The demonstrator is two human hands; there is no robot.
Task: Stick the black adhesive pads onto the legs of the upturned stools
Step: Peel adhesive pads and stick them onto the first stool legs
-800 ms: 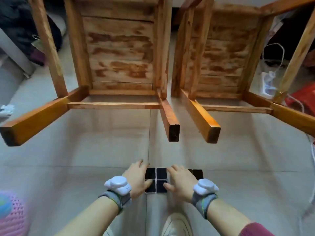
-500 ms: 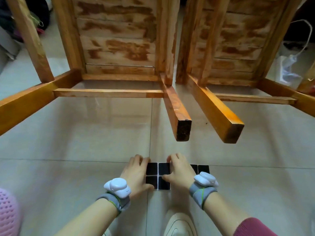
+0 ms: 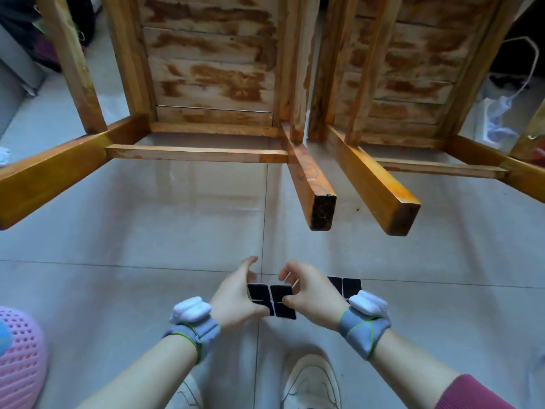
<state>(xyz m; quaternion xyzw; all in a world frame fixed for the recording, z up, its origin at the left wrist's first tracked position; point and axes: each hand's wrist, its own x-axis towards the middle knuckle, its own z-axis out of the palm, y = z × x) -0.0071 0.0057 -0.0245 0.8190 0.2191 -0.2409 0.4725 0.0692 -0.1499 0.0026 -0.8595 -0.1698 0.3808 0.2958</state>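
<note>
Two wooden stools lie upturned side by side on the tiled floor, the left stool (image 3: 206, 69) and the right stool (image 3: 413, 72). Their near legs point toward me, with bare ends at the left stool's leg (image 3: 322, 212) and the right stool's leg (image 3: 404, 218). A sheet of square black adhesive pads (image 3: 272, 298) is held between both hands just above the floor. My left hand (image 3: 236, 293) grips its left edge and my right hand (image 3: 309, 293) pinches its right side. More black pads (image 3: 349, 286) lie on the floor behind my right hand.
A pink perforated basket (image 3: 20, 358) sits at the lower left. My white shoes (image 3: 312, 382) are at the bottom centre. A white plastic bag with a cord (image 3: 498, 113) lies at the right, and dark clutter (image 3: 17, 31) at the top left.
Both hands were pressed flat on the pads on the floor; now they have lifted a sheet of pads and hold it between them. The camera moved closer to the stools.
</note>
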